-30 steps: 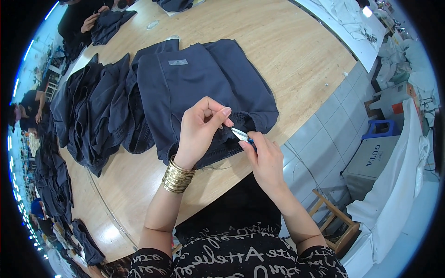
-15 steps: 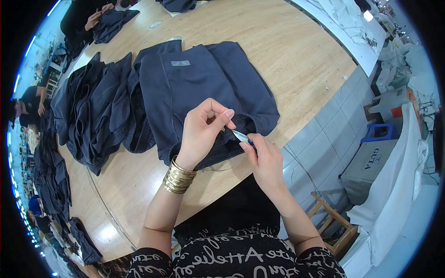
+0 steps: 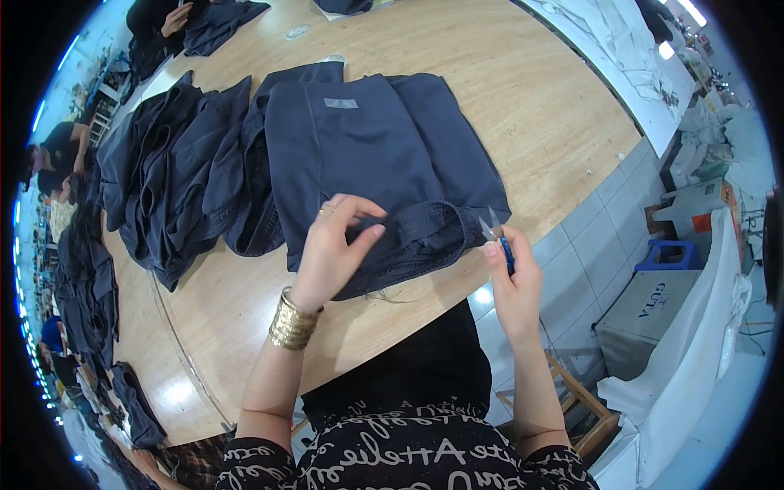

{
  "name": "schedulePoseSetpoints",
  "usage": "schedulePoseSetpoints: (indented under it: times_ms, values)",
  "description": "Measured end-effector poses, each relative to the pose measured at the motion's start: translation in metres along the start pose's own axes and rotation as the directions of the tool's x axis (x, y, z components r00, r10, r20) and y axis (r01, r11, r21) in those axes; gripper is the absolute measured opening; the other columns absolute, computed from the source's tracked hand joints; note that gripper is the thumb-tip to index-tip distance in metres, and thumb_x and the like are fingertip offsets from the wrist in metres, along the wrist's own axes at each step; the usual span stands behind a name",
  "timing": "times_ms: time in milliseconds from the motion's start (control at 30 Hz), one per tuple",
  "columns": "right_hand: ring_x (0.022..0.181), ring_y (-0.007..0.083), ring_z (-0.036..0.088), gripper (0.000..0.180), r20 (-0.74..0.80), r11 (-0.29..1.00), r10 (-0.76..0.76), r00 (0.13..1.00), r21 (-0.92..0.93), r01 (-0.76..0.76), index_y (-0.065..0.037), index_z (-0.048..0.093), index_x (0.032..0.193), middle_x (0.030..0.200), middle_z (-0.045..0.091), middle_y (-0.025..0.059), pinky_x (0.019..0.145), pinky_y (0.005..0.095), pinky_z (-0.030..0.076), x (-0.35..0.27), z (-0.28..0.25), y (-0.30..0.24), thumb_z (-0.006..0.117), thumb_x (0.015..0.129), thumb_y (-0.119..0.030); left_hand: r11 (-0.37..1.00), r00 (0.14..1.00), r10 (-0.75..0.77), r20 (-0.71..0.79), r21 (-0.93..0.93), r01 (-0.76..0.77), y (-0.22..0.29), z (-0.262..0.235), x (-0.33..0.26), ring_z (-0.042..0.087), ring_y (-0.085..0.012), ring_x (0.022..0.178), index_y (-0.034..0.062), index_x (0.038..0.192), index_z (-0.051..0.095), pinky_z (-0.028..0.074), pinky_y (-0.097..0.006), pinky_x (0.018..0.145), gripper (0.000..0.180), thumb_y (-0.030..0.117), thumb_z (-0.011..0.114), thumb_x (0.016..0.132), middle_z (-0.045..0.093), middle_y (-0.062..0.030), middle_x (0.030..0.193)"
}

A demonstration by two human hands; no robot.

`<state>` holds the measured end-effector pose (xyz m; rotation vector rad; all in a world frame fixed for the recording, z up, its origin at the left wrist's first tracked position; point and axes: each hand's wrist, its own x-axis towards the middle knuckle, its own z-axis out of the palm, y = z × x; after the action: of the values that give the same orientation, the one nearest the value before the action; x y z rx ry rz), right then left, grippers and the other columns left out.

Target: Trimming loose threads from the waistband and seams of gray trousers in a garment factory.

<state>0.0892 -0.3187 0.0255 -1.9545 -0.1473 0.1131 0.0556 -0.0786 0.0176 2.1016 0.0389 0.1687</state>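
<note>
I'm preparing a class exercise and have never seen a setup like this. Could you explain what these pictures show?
There is no machine here, just a person working bare-handed. The view comes from a wide fisheye camera on that person's head, looking down. On the table lies a dark garment, its gathered opening toward the person; more dark garments are heaped left of it. The right hand holds small blue-handled snips, blades apart. The left hand, fingers loosely parted, is over the garment near that opening; whether it touches is hard to tell.
</note>
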Motion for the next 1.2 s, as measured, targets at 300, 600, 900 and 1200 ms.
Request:
schedulePoseSetpoints:
  times_ms: [300, 600, 900, 1200]
  values:
    - [0.065, 0.0172, 0.056, 0.026, 0.175, 0.815, -0.415, 0.893, -0.364, 0.451, -0.007, 0.063, 0.098, 0.075, 0.061, 0.003, 0.062, 0.0324, 0.041, 0.019, 0.018, -0.016, 0.07, 0.084, -0.028, 0.947, 0.981, 0.189, -0.042, 0.271, -0.171, -0.019, 0.016, 0.015, 0.06, -0.0228, 0.093, 0.0036, 0.097, 0.064, 0.047, -0.033, 0.082, 0.016, 0.007, 0.067, 0.082, 0.064, -0.0072, 0.099]
    - [0.065, 0.0186, 0.053, 0.019, 0.425, 0.464, -0.53, 0.734, -0.579, 0.671, -0.011, 0.062, 0.084, 0.068, 0.054, 0.0019, 0.065, 0.0336, 0.034, 0.043, 0.021, -0.028, 0.07, 0.08, -0.029, 0.997, 1.0, -0.015, 0.016, 0.079, 0.013, -0.005, 0.001, 0.01, 0.062, -0.0185, 0.091, 0.002, 0.091, 0.062, 0.05, -0.032, 0.08, 0.007, 0.007, 0.064, 0.086, 0.066, -0.0059, 0.095]
    - [0.065, 0.0192, 0.053, 0.02, 0.487, 0.378, -0.545, 0.683, -0.585, 0.718, -0.012, 0.06, 0.078, 0.067, 0.054, 0.0019, 0.065, 0.0345, 0.033, 0.05, 0.025, -0.029, 0.071, 0.078, -0.029, 0.996, 1.0, 0.006, -0.008, -0.094, -0.007, -0.007, 0.004, 0.007, 0.058, -0.0212, 0.075, 0.0024, 0.089, 0.062, 0.046, -0.032, 0.067, 0.008, 0.009, 0.064, 0.086, 0.062, -0.0075, 0.083]
    - [0.063, 0.0194, 0.053, 0.02, 0.503, 0.359, -0.529, 0.684, -0.597, 0.717, -0.011, 0.06, 0.078, 0.063, 0.054, 0.0026, 0.065, 0.0346, 0.035, 0.052, 0.024, -0.031, 0.07, 0.079, -0.028, 0.875, 0.991, -0.123, 0.044, -0.467, 0.129, -0.011, -0.01, 0.006, 0.062, -0.0134, 0.094, 0.0033, 0.095, 0.061, 0.049, -0.027, 0.084, 0.007, 0.009, 0.059, 0.092, 0.067, -0.0078, 0.103]
